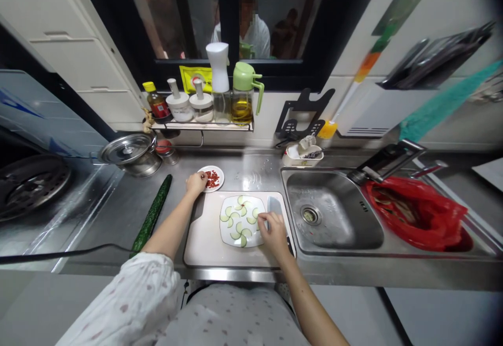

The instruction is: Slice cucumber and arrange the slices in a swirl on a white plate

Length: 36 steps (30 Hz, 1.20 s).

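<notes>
Left hand (195,183) curls at saucer (221,177) of red pieces (213,179), eleven o'clock from square plate (226,238); hold unclear. Right hand (274,234) nearly pinches at three-o'clock cucumber slices (255,214), hold unclear; light touch should avoid shifting them.

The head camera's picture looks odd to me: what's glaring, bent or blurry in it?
All in the head view: the top-right corner darkens, and things toward that side look stretched and soft; glare streaks the steel counter; the dark window seems to reflect a person; the squarish plate, nearer the middle, looks clearer.
</notes>
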Tool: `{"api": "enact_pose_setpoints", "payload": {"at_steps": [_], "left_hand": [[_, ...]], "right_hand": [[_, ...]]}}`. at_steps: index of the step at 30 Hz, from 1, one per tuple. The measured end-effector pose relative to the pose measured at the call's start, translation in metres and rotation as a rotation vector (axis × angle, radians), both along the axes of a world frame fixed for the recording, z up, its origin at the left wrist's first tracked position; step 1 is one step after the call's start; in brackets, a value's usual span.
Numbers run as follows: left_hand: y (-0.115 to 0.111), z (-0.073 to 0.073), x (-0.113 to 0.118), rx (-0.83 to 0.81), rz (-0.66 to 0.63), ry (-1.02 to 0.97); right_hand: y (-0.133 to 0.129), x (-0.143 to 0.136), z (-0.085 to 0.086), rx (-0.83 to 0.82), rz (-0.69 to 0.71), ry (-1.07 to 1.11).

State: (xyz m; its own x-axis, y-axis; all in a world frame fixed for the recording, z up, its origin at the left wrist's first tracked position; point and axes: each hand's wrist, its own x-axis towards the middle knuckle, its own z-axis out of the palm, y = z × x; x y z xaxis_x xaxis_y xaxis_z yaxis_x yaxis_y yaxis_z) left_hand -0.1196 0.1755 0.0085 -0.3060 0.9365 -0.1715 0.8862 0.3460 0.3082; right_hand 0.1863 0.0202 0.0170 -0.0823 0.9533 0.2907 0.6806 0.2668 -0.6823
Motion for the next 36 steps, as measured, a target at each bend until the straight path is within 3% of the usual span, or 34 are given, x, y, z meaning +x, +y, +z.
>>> {"api": "enact_pose_setpoints", "payload": {"at_steps": [11,17,25,31,36], "left_hand": [[0.017,-0.017,0.003,-0.082,-0.153,0.158],[0.018,-0.017,0.006,-0.073,-0.219,0.158],[0.017,-0.022,0.0,-0.123,-0.086,0.04],[0.013,-0.023,-0.001,-0.093,-0.059,0.005],[0.016,-0.024,0.002,-0.105,-0.068,0.011]], "right_hand": [[-0.003,0.009,-0.004,-0.02,-0.012,-0.015],[-0.003,0.009,-0.007,-0.029,-0.018,-0.01],[-0.002,0.009,-0.008,-0.02,-0.009,0.007],[-0.004,0.004,-0.007,-0.029,-0.006,-0.001],[-0.01,-0.014,-0.005,-0.038,0.077,-0.008]]}}
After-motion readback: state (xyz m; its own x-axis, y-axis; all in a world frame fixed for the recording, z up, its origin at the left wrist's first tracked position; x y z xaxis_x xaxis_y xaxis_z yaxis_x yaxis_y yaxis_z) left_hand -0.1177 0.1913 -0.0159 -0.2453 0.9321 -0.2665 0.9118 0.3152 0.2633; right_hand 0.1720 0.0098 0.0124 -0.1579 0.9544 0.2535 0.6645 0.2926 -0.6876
